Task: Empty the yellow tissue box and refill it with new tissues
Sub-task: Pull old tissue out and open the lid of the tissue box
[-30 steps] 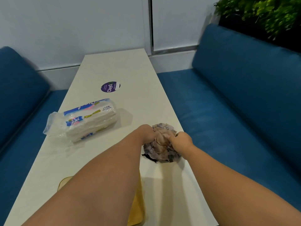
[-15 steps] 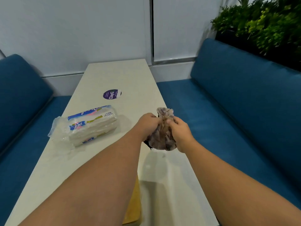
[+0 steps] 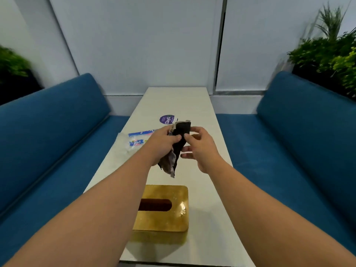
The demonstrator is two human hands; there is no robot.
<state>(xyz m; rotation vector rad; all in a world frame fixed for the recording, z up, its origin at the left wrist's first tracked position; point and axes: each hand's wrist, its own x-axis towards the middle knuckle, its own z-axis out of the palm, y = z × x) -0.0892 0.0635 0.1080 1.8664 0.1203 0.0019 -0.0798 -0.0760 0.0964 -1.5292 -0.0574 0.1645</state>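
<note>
Two hands are in view, the left hand (image 3: 163,143) and the right hand (image 3: 200,145), and between them is one dark crumpled wrapper (image 3: 178,139). One worktop (image 3: 204,170) carries one yellow tissue box (image 3: 163,220) with a single oval slot in its top, one pack of new tissues (image 3: 137,140) in clear plastic, and one round purple sticker (image 3: 167,119). Around it stand two blue sofas, one on the left (image 3: 54,122) and one on the right (image 3: 300,128), with two clusters of green plants, one behind the left sofa (image 3: 11,64) and one behind the right (image 3: 327,53).
</note>
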